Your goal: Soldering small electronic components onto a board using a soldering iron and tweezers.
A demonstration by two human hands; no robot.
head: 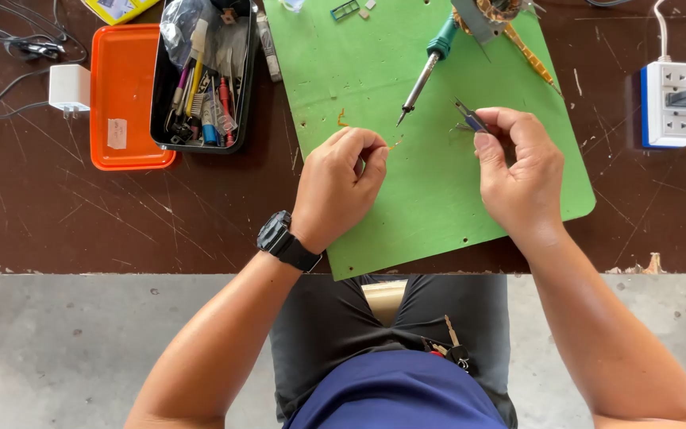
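Note:
My left hand (341, 179) is pinched on a small thin orange piece (393, 146), its tip sticking out past my fingers over the green mat (430, 206). A black watch (286, 241) sits on that wrist. My right hand (518, 171) grips a small pair of blue-handled cutters (468, 117), jaws pointing up and left. The two hands are a short way apart. A soldering iron (426, 70) with a teal handle lies on the mat just above them, tip pointing down-left toward my left hand.
A black tray of tools (204, 79) and an orange lid (125, 95) lie at the left on the dark brown table (57, 214). A white adapter (69, 87) with cables is far left. A white power strip (666, 103) sits at the right. Small parts lie at the mat's top.

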